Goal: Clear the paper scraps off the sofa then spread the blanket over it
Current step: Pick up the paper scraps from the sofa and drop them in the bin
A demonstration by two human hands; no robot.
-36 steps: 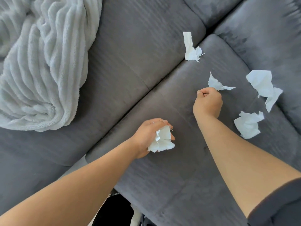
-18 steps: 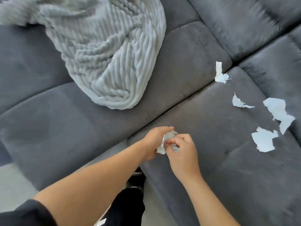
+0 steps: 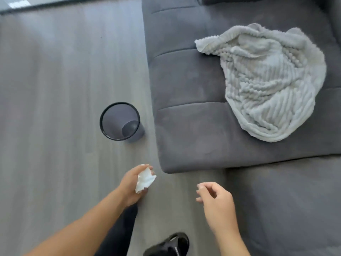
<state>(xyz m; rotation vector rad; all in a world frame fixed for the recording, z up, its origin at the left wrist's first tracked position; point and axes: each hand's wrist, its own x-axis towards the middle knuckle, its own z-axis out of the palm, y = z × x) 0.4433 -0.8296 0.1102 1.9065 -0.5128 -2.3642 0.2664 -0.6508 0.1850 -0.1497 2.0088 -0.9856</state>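
My left hand [image 3: 132, 185] grips a bunch of crumpled white paper scraps [image 3: 144, 180] above the floor, just off the sofa's corner. My right hand [image 3: 216, 203] hovers beside the sofa's front edge, fingers loosely curled and holding nothing. The dark grey sofa [image 3: 193, 137] fills the right side. A light grey ribbed blanket [image 3: 267, 80] lies bunched on its seat at the upper right. No loose scraps show on the visible part of the sofa.
A black mesh wastebasket [image 3: 120, 121] stands on the grey wood floor [image 3: 55, 108], left of the sofa and beyond my left hand. My black-clad leg and a black slipper [image 3: 169, 245] are at the bottom edge.
The view has swung left from the sofa seat to the floor and wastebasket. My right hand has let go of the paper bunch and drawn away; my left hand carries the scraps off the sofa.
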